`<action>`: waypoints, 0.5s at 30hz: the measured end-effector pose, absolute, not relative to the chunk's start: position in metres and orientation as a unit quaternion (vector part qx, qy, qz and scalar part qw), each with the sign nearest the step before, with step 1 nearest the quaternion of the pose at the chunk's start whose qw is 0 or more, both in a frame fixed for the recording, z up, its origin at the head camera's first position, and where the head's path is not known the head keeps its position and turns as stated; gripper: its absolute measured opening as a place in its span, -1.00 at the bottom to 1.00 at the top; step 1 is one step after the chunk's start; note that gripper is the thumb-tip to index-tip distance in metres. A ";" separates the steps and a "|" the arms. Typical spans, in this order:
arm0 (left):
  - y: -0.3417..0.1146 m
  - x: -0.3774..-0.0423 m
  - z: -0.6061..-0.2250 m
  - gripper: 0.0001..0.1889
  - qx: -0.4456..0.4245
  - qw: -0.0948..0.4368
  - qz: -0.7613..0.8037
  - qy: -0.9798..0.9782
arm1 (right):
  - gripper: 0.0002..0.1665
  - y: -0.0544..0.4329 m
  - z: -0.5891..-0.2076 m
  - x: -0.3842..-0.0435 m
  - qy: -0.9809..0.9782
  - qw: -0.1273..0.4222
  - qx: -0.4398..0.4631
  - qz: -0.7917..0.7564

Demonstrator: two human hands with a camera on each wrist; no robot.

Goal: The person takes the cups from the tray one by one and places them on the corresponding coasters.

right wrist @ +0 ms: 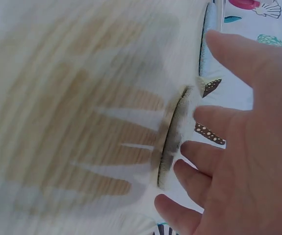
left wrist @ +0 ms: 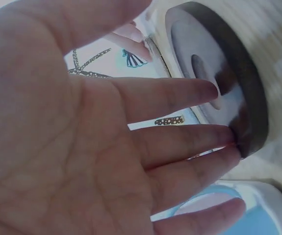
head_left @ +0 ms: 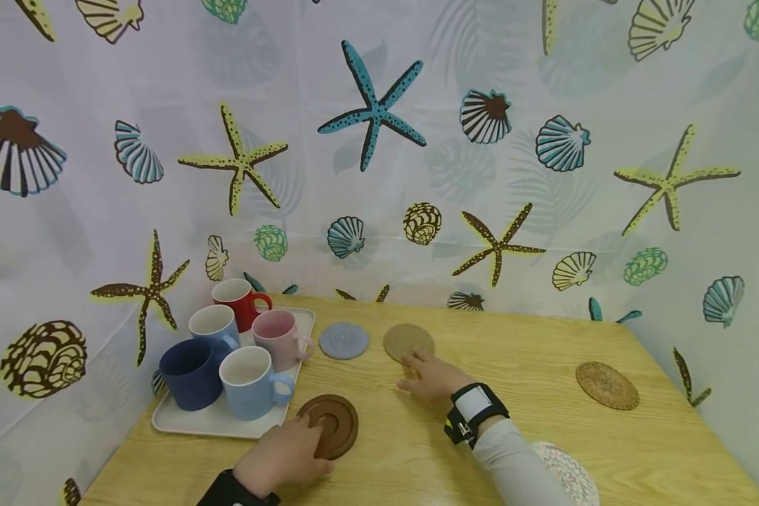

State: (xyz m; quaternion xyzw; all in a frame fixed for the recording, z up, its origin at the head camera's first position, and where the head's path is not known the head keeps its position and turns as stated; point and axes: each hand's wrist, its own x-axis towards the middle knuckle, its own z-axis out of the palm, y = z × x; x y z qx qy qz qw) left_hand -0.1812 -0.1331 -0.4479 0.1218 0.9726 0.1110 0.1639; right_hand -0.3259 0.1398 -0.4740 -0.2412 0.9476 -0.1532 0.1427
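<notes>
My left hand (head_left: 289, 453) reaches over a round brown wooden coaster (head_left: 343, 430), its fingers extended. In the left wrist view, the straight fingertips meet the coaster's edge (left wrist: 252, 98) and upper face, and the coaster lies on the table. Farther back, my right hand (head_left: 438, 380) stretches over the near edge of a round tan woven coaster (head_left: 406, 339). The right wrist view shows its fingers spread and loosely bent close above that coaster (right wrist: 172, 142), with nothing gripped. A grey-blue round coaster (head_left: 344, 340) lies left of the tan one.
On the left, a white tray (head_left: 218, 424) holds several mugs, among them a navy mug (head_left: 190, 376), a pink mug (head_left: 278, 341) and a red mug (head_left: 243, 313). A wicker coaster (head_left: 607, 385) lies at right. A speckled white mat (head_left: 569, 474) sits partly behind the right sleeve. Patterned cloth (head_left: 379, 190) surrounds the table.
</notes>
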 end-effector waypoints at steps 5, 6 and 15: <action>-0.128 -0.183 -0.450 -0.31 0.139 0.165 0.120 0.969 | -0.16 0.155 -0.463 -0.309 0.943 0.121 -0.265 -0.164; -0.126 -0.184 -0.451 -0.31 0.143 0.165 0.125 0.968 | -0.14 0.158 -0.462 -0.306 0.942 0.116 -0.271 -0.160; -0.097 -0.192 -0.455 -0.29 0.190 0.163 0.129 0.960 | -0.10 0.185 -0.456 -0.277 0.945 0.109 -0.276 -0.138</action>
